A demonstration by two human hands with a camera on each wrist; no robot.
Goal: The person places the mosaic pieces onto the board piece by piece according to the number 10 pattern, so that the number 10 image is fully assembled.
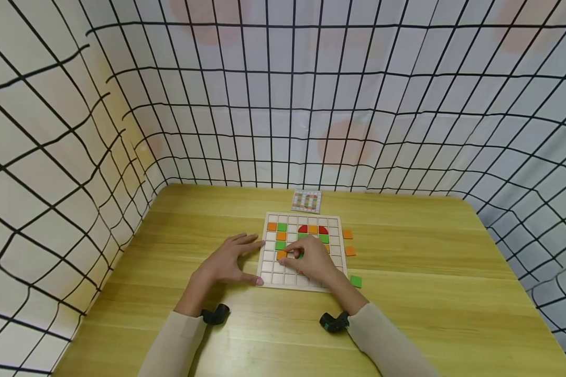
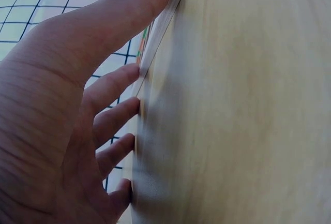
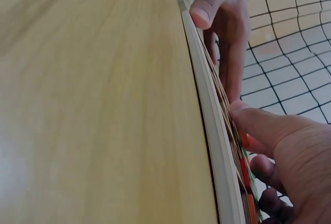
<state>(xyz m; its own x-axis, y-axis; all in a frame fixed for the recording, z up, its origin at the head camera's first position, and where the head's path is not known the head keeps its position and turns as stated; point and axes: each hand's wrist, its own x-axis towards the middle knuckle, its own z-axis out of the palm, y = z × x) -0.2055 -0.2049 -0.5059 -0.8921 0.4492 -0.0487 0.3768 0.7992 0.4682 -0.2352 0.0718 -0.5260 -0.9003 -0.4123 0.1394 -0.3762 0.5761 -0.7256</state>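
Note:
A pale wooden grid board (image 1: 278, 278) lies on the table with orange, green and red pieces set in its squares. My left hand (image 1: 224, 259) is spread at the board's left side, its thumb and index fingertip touching the edge. Over the board, my right hand (image 1: 315, 260) pinches an orange tile (image 1: 281, 255) between thumb and index finger, at the lower end of a column of green and orange tiles. In the right wrist view the orange tile (image 3: 243, 138) shows by the fingertips. Part of the pattern is hidden beneath my right hand.
A small printed pattern card (image 1: 306, 201) lies behind the board. Two loose orange tiles (image 1: 350, 251) and one green tile (image 1: 356, 281) lie along its right side. A white cloth with black grid lines (image 1: 306, 104) stands around the wooden table (image 1: 420, 293).

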